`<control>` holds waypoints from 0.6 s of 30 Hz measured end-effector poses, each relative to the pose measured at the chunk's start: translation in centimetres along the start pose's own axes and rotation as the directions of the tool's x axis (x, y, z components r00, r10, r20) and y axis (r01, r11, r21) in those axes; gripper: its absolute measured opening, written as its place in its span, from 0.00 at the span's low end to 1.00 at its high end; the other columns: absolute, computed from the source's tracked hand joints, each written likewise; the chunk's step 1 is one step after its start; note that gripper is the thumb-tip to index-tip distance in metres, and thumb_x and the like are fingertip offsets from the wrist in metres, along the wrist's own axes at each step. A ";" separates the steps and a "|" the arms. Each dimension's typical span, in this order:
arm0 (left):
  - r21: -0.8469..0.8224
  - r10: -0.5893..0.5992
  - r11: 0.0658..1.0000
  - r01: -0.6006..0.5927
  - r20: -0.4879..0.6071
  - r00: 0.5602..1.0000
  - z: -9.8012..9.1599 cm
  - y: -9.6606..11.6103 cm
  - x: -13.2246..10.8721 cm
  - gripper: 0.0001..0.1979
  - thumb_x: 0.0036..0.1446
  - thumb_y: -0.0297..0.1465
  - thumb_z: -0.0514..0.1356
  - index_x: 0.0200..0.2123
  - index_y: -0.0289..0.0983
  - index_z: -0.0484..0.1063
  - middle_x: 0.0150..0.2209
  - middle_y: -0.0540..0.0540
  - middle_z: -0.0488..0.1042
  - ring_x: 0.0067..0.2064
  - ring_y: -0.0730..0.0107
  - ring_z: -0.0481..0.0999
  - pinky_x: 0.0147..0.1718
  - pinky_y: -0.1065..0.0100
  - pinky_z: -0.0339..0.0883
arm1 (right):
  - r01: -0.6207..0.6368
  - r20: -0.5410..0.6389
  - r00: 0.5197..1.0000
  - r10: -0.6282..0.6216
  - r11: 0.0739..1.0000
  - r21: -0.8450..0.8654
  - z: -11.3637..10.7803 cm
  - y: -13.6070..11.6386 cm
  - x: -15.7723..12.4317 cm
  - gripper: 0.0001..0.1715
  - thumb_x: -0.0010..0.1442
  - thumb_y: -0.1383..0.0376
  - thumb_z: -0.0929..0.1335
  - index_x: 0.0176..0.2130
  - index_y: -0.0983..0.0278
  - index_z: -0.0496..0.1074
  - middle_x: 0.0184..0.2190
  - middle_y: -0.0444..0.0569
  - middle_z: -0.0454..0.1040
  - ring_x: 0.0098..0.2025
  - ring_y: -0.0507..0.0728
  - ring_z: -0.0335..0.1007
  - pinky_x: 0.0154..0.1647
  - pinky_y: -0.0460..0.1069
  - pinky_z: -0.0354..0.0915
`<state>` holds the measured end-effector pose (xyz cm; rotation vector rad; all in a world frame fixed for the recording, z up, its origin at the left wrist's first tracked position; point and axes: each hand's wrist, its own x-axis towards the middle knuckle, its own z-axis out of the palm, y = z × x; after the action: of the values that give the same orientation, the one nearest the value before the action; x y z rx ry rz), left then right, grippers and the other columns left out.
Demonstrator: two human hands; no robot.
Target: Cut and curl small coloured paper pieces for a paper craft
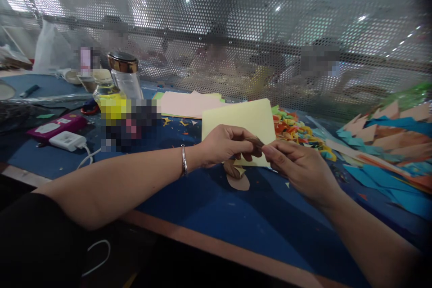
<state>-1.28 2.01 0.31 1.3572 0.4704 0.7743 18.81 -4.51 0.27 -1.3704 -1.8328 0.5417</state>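
Observation:
My left hand point(227, 146), with a silver bracelet at its wrist, is closed on a small brown piece point(255, 140), apparently paper. The thumb and fingertips of my right hand point(300, 164) pinch the same piece at its right end; fingers cover much of it. Behind and partly under both hands is a pale yellow sheet of paper point(238, 114). Below my left hand, brown paper pieces point(233, 170) and a rounded tan paper piece point(239, 183) lie on the blue tabletop point(216, 216).
Pink sheets point(182, 103) lie behind. Colourful paper scraps point(297, 130) are heaped to the right, beside blue and tan cut paper point(388, 135). On the left stand a yellow-labelled bottle point(110, 94), a clear flask point(126, 78) and a purple power strip point(56, 128). A perforated screen point(216, 22) rises behind.

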 end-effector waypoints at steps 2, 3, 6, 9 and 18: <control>0.001 -0.007 1.000 0.007 -0.009 1.000 0.1 0.1 -0.1 0.05 0.55 0.20 0.65 0.28 0.34 0.77 0.26 0.52 0.79 0.25 0.81 0.75 0.26 0.73 0.62 | 0.000 0.003 1.000 0.000 1.000 -0.001 0.0 -0.1 0.0 0.35 0.63 0.35 0.67 0.27 0.62 0.74 0.18 0.41 0.61 0.19 0.50 0.51 0.18 0.48 0.48; 0.003 -0.011 1.000 0.011 -0.014 1.000 0.1 0.2 -0.1 0.05 0.55 0.20 0.65 0.28 0.34 0.77 0.26 0.52 0.79 0.25 0.81 0.75 0.26 0.73 0.62 | 0.000 0.004 1.000 0.000 1.000 -0.002 0.0 -0.1 0.0 0.34 0.63 0.35 0.67 0.28 0.62 0.74 0.18 0.41 0.61 0.19 0.50 0.51 0.19 0.48 0.49; 0.003 -0.012 1.000 0.012 -0.021 1.000 0.1 0.2 0.0 0.04 0.56 0.21 0.65 0.29 0.34 0.77 0.26 0.52 0.79 0.25 0.81 0.75 0.26 0.73 0.61 | -0.011 -0.002 1.000 0.011 1.000 -0.009 0.0 0.0 0.0 0.35 0.64 0.35 0.66 0.28 0.62 0.73 0.18 0.41 0.60 0.19 0.50 0.51 0.19 0.48 0.49; -0.011 0.004 1.000 -0.004 -0.015 1.000 -0.1 0.0 0.1 0.03 0.55 0.22 0.66 0.31 0.34 0.78 0.26 0.51 0.80 0.26 0.80 0.76 0.26 0.73 0.61 | -0.028 -0.001 1.000 0.028 1.000 -0.007 0.0 0.2 -0.1 0.35 0.64 0.34 0.66 0.27 0.62 0.72 0.18 0.41 0.59 0.19 0.50 0.50 0.19 0.48 0.48; 0.016 0.012 1.000 -0.012 0.003 1.000 -0.1 0.1 -0.1 0.01 0.55 0.24 0.67 0.31 0.33 0.77 0.28 0.50 0.80 0.26 0.81 0.76 0.26 0.73 0.62 | -0.025 -0.021 0.999 0.025 1.000 -0.004 0.1 0.4 -0.2 0.36 0.64 0.34 0.66 0.25 0.61 0.70 0.18 0.41 0.59 0.20 0.50 0.52 0.19 0.48 0.49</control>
<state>-1.49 2.01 0.41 1.3769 0.4674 0.7802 19.04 -4.52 -0.14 -1.3987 -1.8029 0.5353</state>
